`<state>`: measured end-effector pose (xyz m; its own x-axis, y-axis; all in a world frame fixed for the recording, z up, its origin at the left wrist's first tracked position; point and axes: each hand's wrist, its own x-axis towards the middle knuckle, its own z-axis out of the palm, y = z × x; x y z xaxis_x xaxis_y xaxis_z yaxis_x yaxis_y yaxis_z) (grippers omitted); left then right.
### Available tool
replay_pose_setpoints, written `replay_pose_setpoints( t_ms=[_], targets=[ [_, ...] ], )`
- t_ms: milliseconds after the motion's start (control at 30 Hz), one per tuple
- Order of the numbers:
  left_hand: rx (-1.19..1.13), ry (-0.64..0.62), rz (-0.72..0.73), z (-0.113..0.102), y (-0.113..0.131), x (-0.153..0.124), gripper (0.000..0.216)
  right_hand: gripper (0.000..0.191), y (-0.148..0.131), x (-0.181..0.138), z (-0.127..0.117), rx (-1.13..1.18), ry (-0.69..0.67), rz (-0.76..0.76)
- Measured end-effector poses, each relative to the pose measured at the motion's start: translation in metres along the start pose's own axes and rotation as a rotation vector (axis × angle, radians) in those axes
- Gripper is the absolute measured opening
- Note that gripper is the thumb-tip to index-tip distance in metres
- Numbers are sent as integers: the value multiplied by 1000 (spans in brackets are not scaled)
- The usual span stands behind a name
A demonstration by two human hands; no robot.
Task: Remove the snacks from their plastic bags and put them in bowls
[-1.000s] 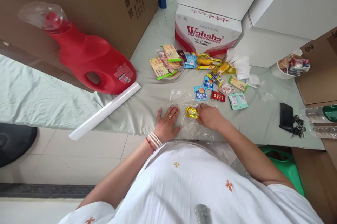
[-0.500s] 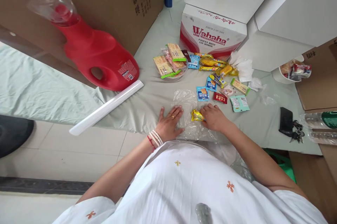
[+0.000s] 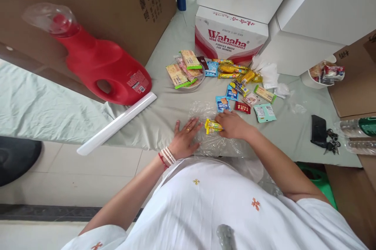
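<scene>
My left hand lies flat with spread fingers on the edge of a clear plastic sheet or bag. Beside it, my right hand has its fingers closed on yellow-wrapped snack bars, which rest on the same plastic. The right palm hides the far end of the bars. Just beyond that hand are blue snack packets, a dark red packet and a pale green packet. Farther back lie more yellow-wrapped snacks and a clear round container piled with cracker packs.
A red jug and a white roll are at the left, by a large cardboard box. Behind the snacks stands a Wahaha carton. At the right are a white tub, keys and plastic bottles.
The camera view has shifted slightly. My right hand has moved a little left with the yellow bars, and more of their wrapper ends show. My left hand remains flat on the plastic.
</scene>
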<state>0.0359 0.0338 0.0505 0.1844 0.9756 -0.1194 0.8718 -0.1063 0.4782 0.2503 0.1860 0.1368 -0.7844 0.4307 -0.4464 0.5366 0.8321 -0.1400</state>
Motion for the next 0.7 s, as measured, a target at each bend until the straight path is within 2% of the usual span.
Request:
replay_pose_setpoints(
  t_ms=[67, 133, 200, 267, 333, 433, 467, 533, 600, 700],
  targets=[
    [-6, 26, 7, -7, -3, -7, 76, 40, -10, 13, 6, -15, -4, 0],
    [3, 59, 49, -15, -6, -17, 81, 51, -9, 12, 9, 9, -2, 7],
    [17, 44, 147, -19, -9, -27, 92, 69, -2, -3, 9, 63, 30, 18],
    [29, -11, 256, -18, -11, -35, 97, 77, 5, -29, 12, 136, 107, 2],
    [26, -42, 310, -11, -12, -40, 86, 72, 8, -58, 27, 208, 189, -41],
    [-20, -2, 288, 1, -14, -40, 43, 61, 3, -94, 69, 248, 200, -64],
    [-46, 18, 269, 4, -15, -38, 30, 53, 0, -102, 85, 240, 190, -48],
    [-110, 59, 230, 5, -17, -34, 22, 32, -4, -110, 108, 247, 195, -1],
    [-185, 102, 191, 1, -19, -28, 24, 26, -2, -110, 115, 324, 222, 28],
    [-304, 178, 118, -10, -22, -15, 26, 31, 9, -103, 94, 529, 256, 19]
  ],
)
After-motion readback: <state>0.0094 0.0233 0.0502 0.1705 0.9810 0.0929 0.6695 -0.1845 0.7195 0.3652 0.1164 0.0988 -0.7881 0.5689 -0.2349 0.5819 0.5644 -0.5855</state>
